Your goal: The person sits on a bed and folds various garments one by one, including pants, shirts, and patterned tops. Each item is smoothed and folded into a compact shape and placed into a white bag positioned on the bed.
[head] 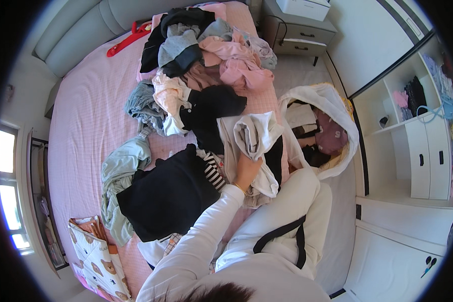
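My left hand (248,170) grips the lower part of a cream-white garment (263,130), its fingers partly hidden in the folds. The garment lies loosely folded, with a rolled opening facing up. Under and beyond it spreads a black garment (211,113) with a collar button. To the left of my forearm is a large black folded garment (170,190), and a black-and-white striped cloth (214,171) shows between the two. A beige ribbed cloth (257,201) sits just below my hand, near my thigh. My right hand is out of view.
Mixed clothes (238,64) are heaped at the far end of the pink bed (87,105). Light green clothing (124,162) lies left. A white-rimmed fabric bag (349,151) holding clothes stands on the floor at right. A bear-print bag (98,260) rests lower left; open wardrobe shelves (385,132) line the right.
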`<state>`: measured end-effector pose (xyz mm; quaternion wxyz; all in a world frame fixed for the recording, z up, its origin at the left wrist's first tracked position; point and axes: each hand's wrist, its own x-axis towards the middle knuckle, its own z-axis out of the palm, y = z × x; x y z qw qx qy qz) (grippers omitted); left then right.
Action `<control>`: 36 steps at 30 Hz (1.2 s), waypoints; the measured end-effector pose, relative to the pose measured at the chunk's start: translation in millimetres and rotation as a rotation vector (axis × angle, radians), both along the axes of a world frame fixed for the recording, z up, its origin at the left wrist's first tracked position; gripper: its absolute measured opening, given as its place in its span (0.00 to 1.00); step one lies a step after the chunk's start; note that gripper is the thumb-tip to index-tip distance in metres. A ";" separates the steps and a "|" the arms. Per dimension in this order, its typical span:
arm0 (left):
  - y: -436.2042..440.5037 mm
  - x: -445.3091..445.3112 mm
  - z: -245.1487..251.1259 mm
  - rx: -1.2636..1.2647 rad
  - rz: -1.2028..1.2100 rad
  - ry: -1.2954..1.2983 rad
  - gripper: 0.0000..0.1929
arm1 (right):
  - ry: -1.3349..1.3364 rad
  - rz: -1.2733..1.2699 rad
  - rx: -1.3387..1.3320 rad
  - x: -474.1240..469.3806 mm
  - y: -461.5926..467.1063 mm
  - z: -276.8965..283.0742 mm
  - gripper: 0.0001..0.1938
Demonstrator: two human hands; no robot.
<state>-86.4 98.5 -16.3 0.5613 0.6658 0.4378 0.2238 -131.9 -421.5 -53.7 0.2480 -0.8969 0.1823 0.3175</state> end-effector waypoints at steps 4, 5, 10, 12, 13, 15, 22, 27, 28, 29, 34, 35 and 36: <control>0.5 0.1 2.9 -0.011 -0.004 -0.009 0.31 | 0.022 0.019 -0.029 7.3 -6.5 -1.6 0.25; 0.7 0.6 -0.1 -0.011 -0.008 -0.019 0.31 | 0.025 0.023 -0.033 8.9 -7.6 -1.7 0.24; 2.5 0.9 -15.1 0.019 -0.022 -0.075 0.32 | 0.053 0.053 -0.049 17.8 -14.9 -2.6 0.24; 2.5 0.8 -12.0 0.047 -0.028 -0.060 0.34 | 0.067 0.070 -0.058 21.0 -20.7 -7.6 0.24; 1.7 1.7 -7.8 0.051 -0.035 -0.045 0.36 | 0.078 0.087 -0.067 21.4 -25.5 -10.5 0.24; -3.6 5.1 4.3 0.061 -0.051 0.081 0.40 | 0.115 0.129 -0.083 21.6 -39.4 -12.2 0.24; -48.4 42.9 24.9 0.071 -0.219 0.229 0.59 | 0.579 0.858 -0.494 82.7 -42.3 100.9 0.24; -40.8 49.2 10.6 0.220 -0.559 0.270 0.41 | -0.605 0.979 0.205 204.9 206.0 175.0 0.18; -33.3 47.0 9.4 0.240 -0.675 0.300 0.37 | -0.822 1.022 0.472 211.8 269.6 171.2 0.19; -29.3 43.8 9.2 0.194 -0.664 0.226 0.33 | -0.976 1.125 0.582 216.8 333.5 162.8 0.22; -24.2 22.4 7.6 0.601 -0.226 0.573 0.30 | -1.235 1.335 0.403 186.6 499.0 92.4 0.27; -27.6 18.4 5.4 0.561 -0.181 0.568 0.31 | -1.191 1.367 0.338 182.1 503.8 78.0 0.28; -30.3 15.6 2.1 0.609 -0.186 0.585 0.32 | -1.075 1.413 0.183 183.4 505.6 67.6 0.29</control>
